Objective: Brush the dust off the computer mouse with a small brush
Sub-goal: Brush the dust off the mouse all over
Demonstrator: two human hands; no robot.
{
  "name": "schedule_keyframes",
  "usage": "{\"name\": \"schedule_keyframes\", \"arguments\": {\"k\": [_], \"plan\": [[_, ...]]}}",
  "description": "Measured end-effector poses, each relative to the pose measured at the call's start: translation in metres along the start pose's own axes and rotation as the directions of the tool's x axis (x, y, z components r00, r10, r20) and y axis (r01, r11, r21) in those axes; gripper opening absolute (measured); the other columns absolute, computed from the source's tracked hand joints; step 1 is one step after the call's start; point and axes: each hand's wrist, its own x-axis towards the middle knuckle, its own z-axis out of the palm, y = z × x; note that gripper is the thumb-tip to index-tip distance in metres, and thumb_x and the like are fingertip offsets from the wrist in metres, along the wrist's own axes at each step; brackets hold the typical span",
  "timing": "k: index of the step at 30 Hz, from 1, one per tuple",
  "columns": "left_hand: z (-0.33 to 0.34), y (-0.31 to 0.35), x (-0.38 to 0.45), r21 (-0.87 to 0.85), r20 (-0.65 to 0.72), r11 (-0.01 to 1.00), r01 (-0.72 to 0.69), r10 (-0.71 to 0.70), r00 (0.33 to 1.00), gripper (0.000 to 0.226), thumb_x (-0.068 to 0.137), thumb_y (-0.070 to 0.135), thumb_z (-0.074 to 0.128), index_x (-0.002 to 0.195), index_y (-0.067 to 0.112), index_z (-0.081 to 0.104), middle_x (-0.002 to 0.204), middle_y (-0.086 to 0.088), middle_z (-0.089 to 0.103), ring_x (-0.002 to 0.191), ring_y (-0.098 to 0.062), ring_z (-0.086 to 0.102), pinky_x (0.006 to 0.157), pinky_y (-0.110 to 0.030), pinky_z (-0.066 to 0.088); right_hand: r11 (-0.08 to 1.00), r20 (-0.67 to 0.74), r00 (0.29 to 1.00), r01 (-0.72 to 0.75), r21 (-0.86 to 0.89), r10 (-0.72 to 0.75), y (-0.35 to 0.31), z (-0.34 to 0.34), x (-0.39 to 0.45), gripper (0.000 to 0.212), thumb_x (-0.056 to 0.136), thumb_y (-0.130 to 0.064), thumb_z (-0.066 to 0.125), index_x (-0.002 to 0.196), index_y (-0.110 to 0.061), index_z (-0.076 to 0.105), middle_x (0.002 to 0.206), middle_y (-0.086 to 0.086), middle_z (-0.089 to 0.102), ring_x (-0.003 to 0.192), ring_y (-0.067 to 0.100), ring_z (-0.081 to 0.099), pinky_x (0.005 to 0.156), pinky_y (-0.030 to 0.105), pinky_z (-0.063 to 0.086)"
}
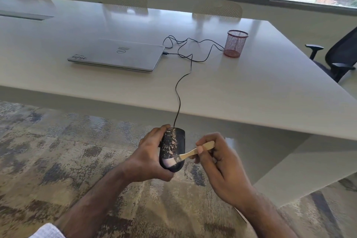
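A black computer mouse (173, 144), speckled with pale dust, is held in the air off the table's near edge. My left hand (149, 157) grips it from the left and underneath. Its black cable (178, 98) runs up over the table edge to the laptop. My right hand (218, 162) pinches the wooden handle of a small brush (190, 153). The brush's pale bristles lie on the near end of the mouse's back.
A shut grey laptop (117, 54) lies on the white table (251, 91), with a red mesh pen cup (235, 43) to its right. A black office chair (340, 58) stands at the table's right side. Patterned carpet (58, 150) lies below my hands.
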Motion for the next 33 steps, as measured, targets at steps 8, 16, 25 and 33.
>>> {"name": "schedule_keyframes", "arguments": {"k": [8, 16, 25, 33], "plan": [[0.0, 0.002, 0.001, -0.014, 0.007, 1.0, 0.01, -0.01, 1.0, 0.136, 0.047, 0.031, 0.086, 0.165, 0.02, 0.019, 0.146, 0.006, 0.041, 0.139, -0.022, 0.043, 0.12, -0.044, 0.043, 0.998, -0.049, 0.999, 0.001, 0.059, 0.002, -0.002, -0.01, 0.006, 0.008, 0.102, -0.036, 0.051, 0.105, -0.032, 0.057, 0.085, -0.001, 0.071, 0.079, 0.023, 0.071, 0.068, 0.052, 0.057], [-0.004, -0.001, 0.007, -0.01, 0.013, 1.0, 0.009, -0.009, 1.0, 0.135, 0.048, 0.034, 0.087, 0.165, 0.02, 0.021, 0.145, 0.007, 0.043, 0.139, -0.02, 0.044, 0.121, -0.043, 0.042, 0.979, 0.087, 0.995, -0.062, 0.192, 0.046, -0.001, -0.029, 0.015, 0.008, 0.103, -0.023, 0.052, 0.102, -0.028, 0.058, 0.088, 0.01, 0.074, 0.075, 0.034, 0.071, 0.061, 0.038, 0.052], [-0.005, -0.003, 0.013, 0.016, 0.015, 1.0, 0.016, -0.017, 1.0, 0.139, 0.045, 0.04, 0.088, 0.165, 0.019, 0.021, 0.145, 0.008, 0.043, 0.139, -0.02, 0.042, 0.121, -0.042, 0.041, 0.959, -0.166, 0.982, -0.035, 0.28, 0.085, -0.006, -0.026, 0.025, 0.017, 0.087, -0.016, 0.077, 0.089, -0.026, 0.063, 0.073, 0.013, 0.071, 0.061, 0.035, 0.072, 0.051, 0.037, 0.053], [-0.006, -0.006, 0.016, 0.008, 0.008, 1.0, 0.009, -0.009, 1.0, 0.141, 0.046, 0.039, 0.089, 0.166, 0.017, 0.019, 0.147, 0.006, 0.042, 0.141, -0.021, 0.043, 0.122, -0.043, 0.041, 0.991, -0.153, 0.985, -0.064, 0.114, 0.081, -0.008, -0.024, 0.03, 0.018, 0.083, -0.021, 0.079, 0.084, -0.034, 0.066, 0.083, 0.006, 0.076, 0.072, 0.027, 0.076, 0.062, 0.045, 0.059]]}}
